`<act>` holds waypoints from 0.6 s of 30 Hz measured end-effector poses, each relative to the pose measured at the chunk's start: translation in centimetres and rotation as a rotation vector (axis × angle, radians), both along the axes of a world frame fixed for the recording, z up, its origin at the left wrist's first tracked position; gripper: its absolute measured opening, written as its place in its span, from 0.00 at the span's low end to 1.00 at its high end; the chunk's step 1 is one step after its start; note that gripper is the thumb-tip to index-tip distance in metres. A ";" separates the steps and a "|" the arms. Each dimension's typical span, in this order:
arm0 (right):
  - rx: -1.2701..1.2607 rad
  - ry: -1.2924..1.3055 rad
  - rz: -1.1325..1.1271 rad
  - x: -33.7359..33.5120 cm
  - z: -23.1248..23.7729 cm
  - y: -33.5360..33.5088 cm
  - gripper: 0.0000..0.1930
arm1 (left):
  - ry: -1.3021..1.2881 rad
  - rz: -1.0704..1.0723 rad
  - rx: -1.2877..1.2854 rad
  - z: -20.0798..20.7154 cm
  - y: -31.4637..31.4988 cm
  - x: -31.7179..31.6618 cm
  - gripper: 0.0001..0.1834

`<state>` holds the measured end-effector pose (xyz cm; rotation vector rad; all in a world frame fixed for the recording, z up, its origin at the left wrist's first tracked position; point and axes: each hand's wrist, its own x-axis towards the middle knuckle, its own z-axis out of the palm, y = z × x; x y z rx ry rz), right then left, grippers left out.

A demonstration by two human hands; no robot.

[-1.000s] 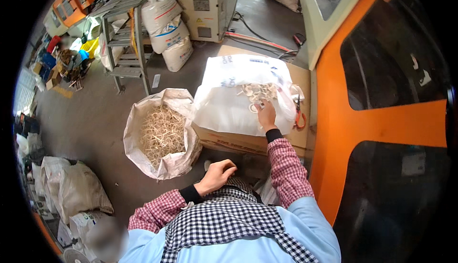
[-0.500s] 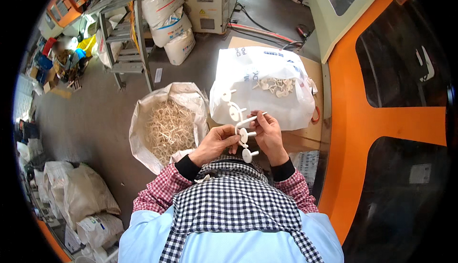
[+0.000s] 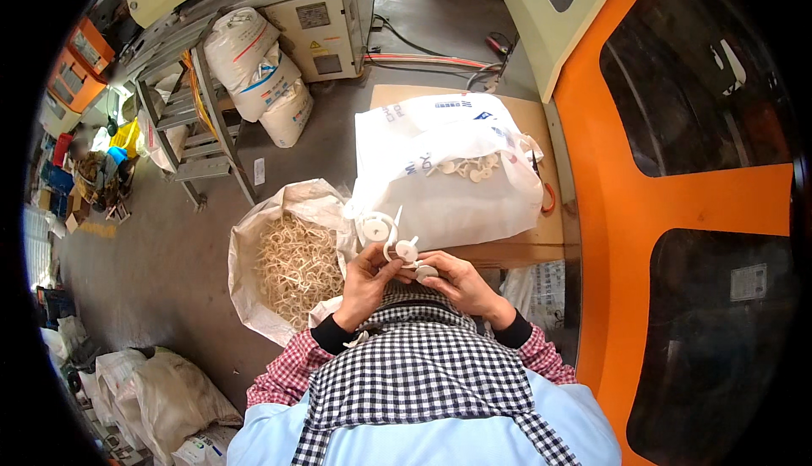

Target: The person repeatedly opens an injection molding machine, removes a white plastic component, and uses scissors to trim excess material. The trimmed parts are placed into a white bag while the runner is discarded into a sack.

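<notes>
Between my hands is a white moulded plastic runner (image 3: 388, 250) carrying several round discs with short stems (image 3: 406, 250). My left hand (image 3: 364, 290) is closed on the runner, thumb and fingers pinching its lower part. My right hand (image 3: 465, 284) pinches the disc at the lower end (image 3: 426, 272); its fingers partly hide that disc's stem. Just ahead lies a white plastic bag (image 3: 406, 204), and through its opening show several loose discs with stems (image 3: 474, 167). To the left of my left hand stands a woven sack (image 3: 245, 250) filled with thin off-white runners (image 3: 296, 267).
The white bag rests on cardboard (image 3: 541, 128). An orange machine (image 3: 609, 212) runs along my right side. Beyond the sack are a metal step stand (image 3: 203, 166) and stacked filled bags (image 3: 262, 77). More sacks (image 3: 169, 390) lie at the lower left. Cables (image 3: 431, 60) cross the floor ahead.
Both hands have come lower and nearer my body with the runner. My right hand has shifted from a stem higher up to the lowest disc. The whole view has turned slightly.
</notes>
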<state>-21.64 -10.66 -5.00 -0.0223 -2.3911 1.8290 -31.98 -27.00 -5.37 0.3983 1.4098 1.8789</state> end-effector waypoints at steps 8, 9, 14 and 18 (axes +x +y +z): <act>0.189 0.045 0.058 -1.3 0.2 2.9 0.14 | 0.008 0.074 -0.017 -0.2 1.5 -0.2 0.10; 0.096 0.017 0.042 -1.5 0.4 3.1 0.15 | 0.050 0.092 -0.026 -0.3 1.9 -0.1 0.10; 0.273 0.164 0.026 -2.5 2.1 3.6 0.14 | -0.292 0.220 0.053 -0.3 3.2 -0.2 0.12; 0.499 0.395 -0.079 -3.1 -1.2 5.0 0.06 | -0.223 0.231 0.037 0.4 3.8 0.2 0.10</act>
